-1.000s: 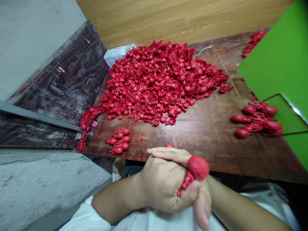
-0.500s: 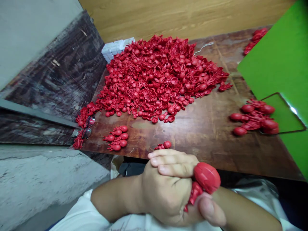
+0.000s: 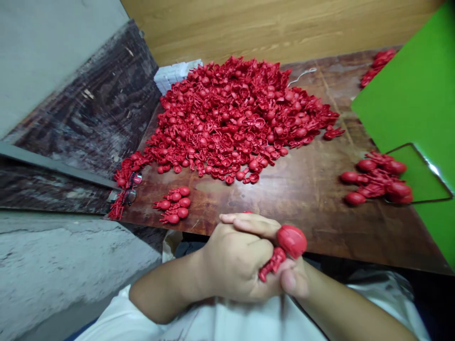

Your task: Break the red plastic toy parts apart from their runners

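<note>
Both hands meet low in the view, just off the near edge of a brown wooden table (image 3: 313,213). My left hand (image 3: 234,263) and my right hand (image 3: 295,279) grip a red plastic figure (image 3: 273,263) with a large rounded red part (image 3: 292,241) sticking out above my right thumb. My left fingers lie across the top of the grip. Just beyond them, a small red piece (image 3: 249,212) is mostly hidden. A large heap of similar red plastic parts (image 3: 227,123) lies further away, out of reach of neither hand's fingers touching it.
A small row of red figures (image 3: 174,204) lies left of my hands, and another group (image 3: 373,180) lies at the right. Glasses (image 3: 130,191) sit at the left table edge. A green board (image 3: 408,109) rises at the right, with wooden and concrete walls behind and left.
My hands have moved slightly up and left, and the red figure has turned in my grip. My right thumb now covers less of the figure. The small red piece is now mostly hidden behind my fingers.
</note>
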Available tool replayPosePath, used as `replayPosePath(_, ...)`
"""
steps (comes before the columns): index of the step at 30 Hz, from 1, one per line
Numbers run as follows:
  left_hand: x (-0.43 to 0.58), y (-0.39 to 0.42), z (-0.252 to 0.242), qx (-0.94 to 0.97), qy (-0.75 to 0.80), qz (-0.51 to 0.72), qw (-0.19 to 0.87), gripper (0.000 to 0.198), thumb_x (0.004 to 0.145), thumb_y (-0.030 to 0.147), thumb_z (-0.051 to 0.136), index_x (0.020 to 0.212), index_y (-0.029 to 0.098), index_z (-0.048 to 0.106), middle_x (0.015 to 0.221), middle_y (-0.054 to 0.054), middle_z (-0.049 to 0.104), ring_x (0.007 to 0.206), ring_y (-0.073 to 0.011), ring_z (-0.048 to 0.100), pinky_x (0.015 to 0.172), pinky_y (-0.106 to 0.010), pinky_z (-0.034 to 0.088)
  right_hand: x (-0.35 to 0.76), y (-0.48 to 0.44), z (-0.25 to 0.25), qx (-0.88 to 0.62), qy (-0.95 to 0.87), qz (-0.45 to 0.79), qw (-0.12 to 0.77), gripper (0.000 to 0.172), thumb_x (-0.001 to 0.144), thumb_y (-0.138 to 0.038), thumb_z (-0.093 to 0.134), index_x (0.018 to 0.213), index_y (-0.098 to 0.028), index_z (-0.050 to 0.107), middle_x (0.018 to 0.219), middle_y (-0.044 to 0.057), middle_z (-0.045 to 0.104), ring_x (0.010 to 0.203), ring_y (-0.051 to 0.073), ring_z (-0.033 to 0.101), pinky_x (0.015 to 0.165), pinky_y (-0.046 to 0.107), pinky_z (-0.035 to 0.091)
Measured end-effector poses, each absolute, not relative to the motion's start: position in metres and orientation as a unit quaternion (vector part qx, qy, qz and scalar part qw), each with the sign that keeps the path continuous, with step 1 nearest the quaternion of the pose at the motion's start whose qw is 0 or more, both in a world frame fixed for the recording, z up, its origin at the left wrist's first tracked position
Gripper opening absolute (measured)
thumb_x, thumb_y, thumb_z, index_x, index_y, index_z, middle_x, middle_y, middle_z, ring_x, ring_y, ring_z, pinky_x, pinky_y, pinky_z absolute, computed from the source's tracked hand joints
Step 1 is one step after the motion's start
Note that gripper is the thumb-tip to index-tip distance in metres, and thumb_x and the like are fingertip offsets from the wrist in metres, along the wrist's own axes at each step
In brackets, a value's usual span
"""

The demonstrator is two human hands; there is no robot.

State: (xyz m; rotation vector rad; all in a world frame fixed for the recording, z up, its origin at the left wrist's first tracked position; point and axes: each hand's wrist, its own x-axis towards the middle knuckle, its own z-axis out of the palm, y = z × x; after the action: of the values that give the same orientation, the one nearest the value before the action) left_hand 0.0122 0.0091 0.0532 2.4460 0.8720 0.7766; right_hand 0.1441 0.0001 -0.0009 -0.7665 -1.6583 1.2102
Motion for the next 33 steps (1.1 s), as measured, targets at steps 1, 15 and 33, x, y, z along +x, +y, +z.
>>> replayPosePath(1,0.011,0.010,0.052,0.880,0.324,0.283,0.200,0.038,0.091,0.041,0.051,0.063,0.020,0.064,0.058,-0.004,0.064,0.059,-0.0176,0.064,0.064,-0.032,0.053,0.151,0.003,-0.002,-0.255,-0.638,0.526,0.502,0.072,0.077,-0.065,0.053,0.134,-0.023,0.060,0.138,0.013,0.061,0.124,0.039,0.060,0.105,0.051,0.048)
replayPosePath(15,-0.034,0.005,0.019,0.829,0.498,0.200,0.157,0.026,0.095,0.028,0.056,0.117,0.019,0.065,0.097,-0.008,0.074,0.087,-0.0208,0.067,0.081,-0.036,0.054,0.174,0.026,-0.037,-0.441,-0.557,0.562,0.424,0.028,0.088,-0.038,0.069,0.111,-0.022,0.073,0.102,0.008,0.070,0.089,0.021,0.069,0.077,0.032,0.059)
replayPosePath(33,-0.062,0.042,-0.019,0.762,0.633,0.127,0.056,0.031,0.082,0.021,0.063,0.113,0.024,0.065,0.126,-0.008,0.065,0.125,-0.0327,0.048,0.110,-0.055,0.032,0.187,0.044,-0.055,-0.502,-0.757,0.380,0.175,0.033,0.085,-0.036,0.071,0.117,-0.028,0.071,0.118,0.008,0.059,0.098,0.024,0.065,0.091,0.039,0.051)
